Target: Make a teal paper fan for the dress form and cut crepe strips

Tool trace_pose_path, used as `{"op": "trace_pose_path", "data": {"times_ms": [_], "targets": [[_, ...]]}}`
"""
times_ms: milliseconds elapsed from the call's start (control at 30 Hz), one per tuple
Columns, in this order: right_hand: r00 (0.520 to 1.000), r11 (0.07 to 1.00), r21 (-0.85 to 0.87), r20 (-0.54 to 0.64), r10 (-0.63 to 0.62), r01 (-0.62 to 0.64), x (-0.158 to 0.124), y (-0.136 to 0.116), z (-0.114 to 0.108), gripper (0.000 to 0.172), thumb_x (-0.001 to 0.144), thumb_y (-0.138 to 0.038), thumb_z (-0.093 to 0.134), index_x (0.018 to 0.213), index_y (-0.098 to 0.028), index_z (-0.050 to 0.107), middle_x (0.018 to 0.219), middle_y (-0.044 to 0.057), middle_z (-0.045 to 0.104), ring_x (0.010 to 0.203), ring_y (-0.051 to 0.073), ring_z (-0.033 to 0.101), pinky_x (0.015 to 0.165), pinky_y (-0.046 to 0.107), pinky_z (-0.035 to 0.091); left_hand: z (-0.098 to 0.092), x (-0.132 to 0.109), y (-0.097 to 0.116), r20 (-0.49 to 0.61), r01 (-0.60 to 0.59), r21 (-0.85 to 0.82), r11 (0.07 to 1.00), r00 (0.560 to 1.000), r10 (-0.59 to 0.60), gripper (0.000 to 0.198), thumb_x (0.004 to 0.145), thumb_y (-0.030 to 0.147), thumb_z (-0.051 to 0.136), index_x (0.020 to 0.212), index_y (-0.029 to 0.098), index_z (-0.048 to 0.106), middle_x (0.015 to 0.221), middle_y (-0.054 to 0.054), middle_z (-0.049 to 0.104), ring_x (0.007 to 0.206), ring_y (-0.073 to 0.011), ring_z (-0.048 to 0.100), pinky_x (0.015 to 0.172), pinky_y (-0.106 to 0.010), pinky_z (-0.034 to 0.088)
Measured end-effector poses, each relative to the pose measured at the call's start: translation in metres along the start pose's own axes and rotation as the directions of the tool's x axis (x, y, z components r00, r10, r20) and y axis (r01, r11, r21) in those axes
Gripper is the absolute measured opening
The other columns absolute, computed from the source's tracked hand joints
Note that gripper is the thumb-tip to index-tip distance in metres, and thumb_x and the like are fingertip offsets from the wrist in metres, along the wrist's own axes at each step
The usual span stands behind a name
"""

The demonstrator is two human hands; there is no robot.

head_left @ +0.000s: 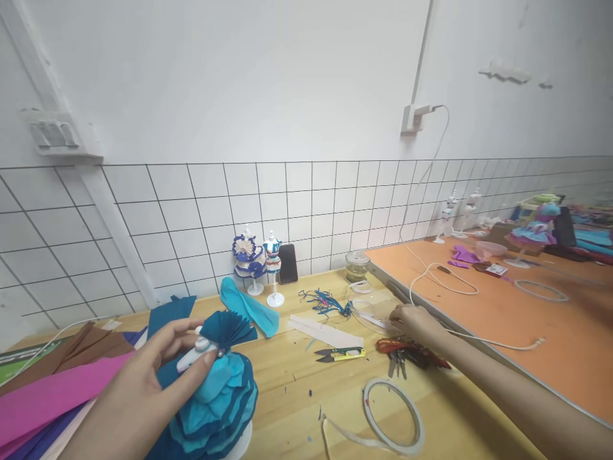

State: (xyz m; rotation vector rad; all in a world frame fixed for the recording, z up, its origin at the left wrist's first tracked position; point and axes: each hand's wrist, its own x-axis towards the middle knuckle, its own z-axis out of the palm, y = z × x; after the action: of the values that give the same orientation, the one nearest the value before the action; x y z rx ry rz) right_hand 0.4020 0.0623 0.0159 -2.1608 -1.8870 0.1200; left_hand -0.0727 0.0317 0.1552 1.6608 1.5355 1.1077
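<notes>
My left hand (163, 364) is closed around the top of a small white mannequin in a tiered blue crepe paper dress (215, 402). Its thumb presses near a small bead at the base of a pleated dark-blue paper fan (228, 331) on the mannequin's shoulder. Over by the table's right edge, my right hand (414, 321) has its fingers curled together beside a clear plastic packet (373, 319). What those fingers hold, if anything, is hidden. Just below that hand lie keys (397, 365) with a red-and-dark holder. Yellow-handled thread snips (340, 354) rest to the left of them.
A roll of white tape (393, 415) lies in front. Behind are blue paper shreds (328, 301), a white strip (325, 332), a glass jar (357, 267), a phone (288, 264) and two small dressed mannequins (272, 255). Coloured crepe sheets (62, 383) spread left; an orange table (488, 319) adjoins right.
</notes>
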Motion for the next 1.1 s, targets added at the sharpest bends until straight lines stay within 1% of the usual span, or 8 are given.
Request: {"op": "trace_pose_path", "data": {"times_ms": [200,367,500,567,700,767,867,1100], "targets": [[0.999,0.999,-0.018,-0.014,0.038,-0.038,-0.008,-0.008,0.01,0.018,0.087,-0.028,0.052,0.103,-0.022,0.058,0.112,0.007,0.057,0.094,0.017,0.057,0.079,0.032,0.048,0.0,-0.002,0.004,0.047,-0.04,-0.045,0.998,0.998,0.043,0.047,0.064,0.047,0.066,0.102,0.024,0.052,0.102,-0.006,0.065,0.102,-0.0274,0.058,0.067,-0.027,0.054],[0.996,0.997,0.053,-0.051,0.066,-0.064,-0.008,-0.023,-0.005,0.024,0.087,-0.029,0.052,0.107,-0.017,0.055,0.106,0.005,0.058,0.088,0.017,0.059,0.074,0.036,0.049,-0.002,-0.004,0.005,0.063,-0.068,-0.029,0.997,0.996,0.069,0.041,0.066,0.041,0.065,0.101,0.023,0.054,0.094,-0.006,0.067,0.095,-0.0257,0.06,0.07,-0.029,0.051],[0.995,0.975,0.222,-0.098,0.01,0.013,-0.011,-0.068,-0.025,0.025,0.085,-0.032,0.048,0.069,-0.015,0.058,0.071,0.005,0.06,0.067,0.019,0.058,0.061,0.033,0.046,-0.003,-0.008,0.015,0.129,-0.062,-0.022,0.998,0.99,0.064,0.035,0.071,0.041,0.06,0.101,0.023,0.054,0.093,-0.005,0.066,0.09,-0.0232,0.061,0.069,-0.028,0.049],[0.992,0.931,0.352,-0.1,-0.072,0.103,-0.022,-0.106,-0.031,0.028,0.085,-0.038,0.043,0.069,-0.019,0.056,0.066,0.003,0.059,0.064,0.019,0.058,0.057,0.029,0.045,-0.004,-0.01,0.018,0.141,-0.073,-0.026,0.997,0.987,0.076,0.034,0.072,0.04,0.059,0.1,0.022,0.055,0.092,-0.005,0.066,0.089,-0.0232,0.061,0.068,-0.029,0.049],[0.971,0.755,0.614,-0.103,-0.215,0.232,-0.06,-0.196,-0.034,0.031,0.086,-0.045,0.036,0.077,-0.021,0.053,0.066,-0.001,0.055,0.058,0.013,0.054,0.054,0.024,0.045,-0.004,-0.011,0.018,0.133,-0.092,-0.054,0.994,0.986,0.098,0.034,0.072,0.04,0.058,0.101,0.021,0.055,0.095,-0.007,0.065,0.093,-0.0241,0.059,0.072,-0.03,0.048],[0.966,0.389,0.904,-0.083,-0.246,0.177,-0.079,-0.237,-0.032,0.026,0.082,-0.045,0.049,0.075,-0.02,0.055,0.062,-0.003,0.051,0.054,0.011,0.049,0.052,0.023,0.042,-0.003,-0.011,0.017,0.142,-0.093,-0.06,0.994,0.985,0.101,0.033,0.073,0.04,0.056,0.1,0.02,0.054,0.095,-0.006,0.064,0.094,-0.024,0.059,0.073,-0.03,0.048],[0.963,0.099,0.991,-0.064,-0.261,0.092,-0.099,-0.284,-0.025,0.028,0.077,-0.046,0.057,0.072,-0.018,0.057,0.057,-0.005,0.046,0.048,0.008,0.042,0.047,0.02,0.037,-0.003,-0.013,0.018,0.132,-0.106,-0.047,0.993,0.985,0.112,0.03,0.075,0.038,0.054,0.099,0.02,0.054,0.092,-0.005,0.064,0.092,-0.0229,0.06,0.074,-0.031,0.047],[0.969,0.004,0.971,-0.237,-0.073,0.238,-0.098,-0.333,-0.015,0.025,0.071,-0.043,0.064,0.07,-0.018,0.063,0.065,0.0,0.054,0.059,0.013,0.047,0.053,0.024,0.04,-0.003,-0.018,0.022,0.069,-0.094,-0.031,0.995,0.993,0.096,0.028,0.073,0.036,0.058,0.097,0.021,0.056,0.097,-0.005,0.065,0.099,-0.0231,0.058,0.078,-0.03,0.047]]}}
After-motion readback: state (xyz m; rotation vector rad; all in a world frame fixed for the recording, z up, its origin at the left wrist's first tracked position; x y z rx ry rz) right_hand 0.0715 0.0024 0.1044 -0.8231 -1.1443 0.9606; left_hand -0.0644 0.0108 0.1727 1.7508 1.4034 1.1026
